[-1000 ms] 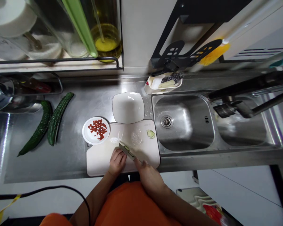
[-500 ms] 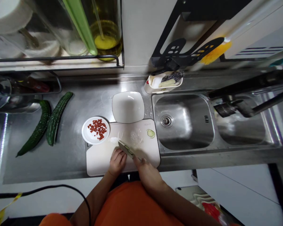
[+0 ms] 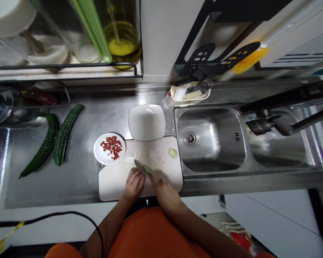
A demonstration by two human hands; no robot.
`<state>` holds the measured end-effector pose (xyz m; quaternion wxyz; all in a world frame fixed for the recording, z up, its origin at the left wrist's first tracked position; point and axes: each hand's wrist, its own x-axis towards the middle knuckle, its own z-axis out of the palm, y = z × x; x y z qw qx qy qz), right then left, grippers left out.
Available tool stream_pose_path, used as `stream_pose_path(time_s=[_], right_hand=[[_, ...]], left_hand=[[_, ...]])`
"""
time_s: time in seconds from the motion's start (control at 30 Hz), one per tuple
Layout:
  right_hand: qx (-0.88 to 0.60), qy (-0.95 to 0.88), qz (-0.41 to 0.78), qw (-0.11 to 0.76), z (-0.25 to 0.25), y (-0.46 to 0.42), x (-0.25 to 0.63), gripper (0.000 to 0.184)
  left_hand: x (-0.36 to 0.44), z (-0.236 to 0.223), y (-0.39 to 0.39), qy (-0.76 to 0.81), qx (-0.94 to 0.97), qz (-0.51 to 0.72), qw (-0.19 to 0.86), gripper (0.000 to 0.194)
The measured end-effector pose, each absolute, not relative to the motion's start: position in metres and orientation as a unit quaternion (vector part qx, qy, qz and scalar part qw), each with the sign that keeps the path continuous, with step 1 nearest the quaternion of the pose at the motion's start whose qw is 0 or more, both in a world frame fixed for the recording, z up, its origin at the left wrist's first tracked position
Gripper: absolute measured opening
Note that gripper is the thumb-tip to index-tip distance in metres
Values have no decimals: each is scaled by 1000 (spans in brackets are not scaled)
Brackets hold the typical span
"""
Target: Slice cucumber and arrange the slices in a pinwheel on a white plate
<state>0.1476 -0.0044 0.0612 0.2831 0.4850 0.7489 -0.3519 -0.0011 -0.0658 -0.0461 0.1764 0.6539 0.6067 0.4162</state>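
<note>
My right hand (image 3: 165, 193) is closed round the handle of a kitchen knife (image 3: 140, 166), whose blade slants up and left over the white cutting board (image 3: 115, 182). Pale green cucumber slices (image 3: 147, 170) show against the blade. Just left of the knife, my left hand (image 3: 134, 183) rests on the board with curled fingers, and what they hold is hidden beneath them. More thin cucumber slices (image 3: 173, 153) lie at the board's upper right. A white plate of diced red pieces (image 3: 96, 152) overlaps the board's upper left corner.
Behind the board is a white square plate (image 3: 147, 122). Two whole cucumbers (image 3: 63, 138) lie on the steel counter at left. To the right are a steel sink (image 3: 212, 139) and a black faucet (image 3: 261, 125). A white caddy (image 3: 181, 104) stands against the wall.
The knife and my right hand have shifted slightly left, toward my left hand. My left hand stays nearly in place. The camera view has moved a little.
</note>
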Motion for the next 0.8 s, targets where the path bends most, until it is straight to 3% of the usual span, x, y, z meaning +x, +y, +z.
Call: stream_pose_path(time_s=[0.27, 0.5, 0.8], right_hand=[[477, 767, -343, 257, 47, -3, 146, 43], [496, 750, -371, 234, 46, 0, 157, 54], [496, 748, -338, 284, 69, -3, 167, 58]], left_hand=[[-1, -48, -67, 607, 660, 405, 179, 20], [0, -45, -65, 609, 650, 409, 197, 23], [0, -44, -66, 617, 647, 404, 191, 21]])
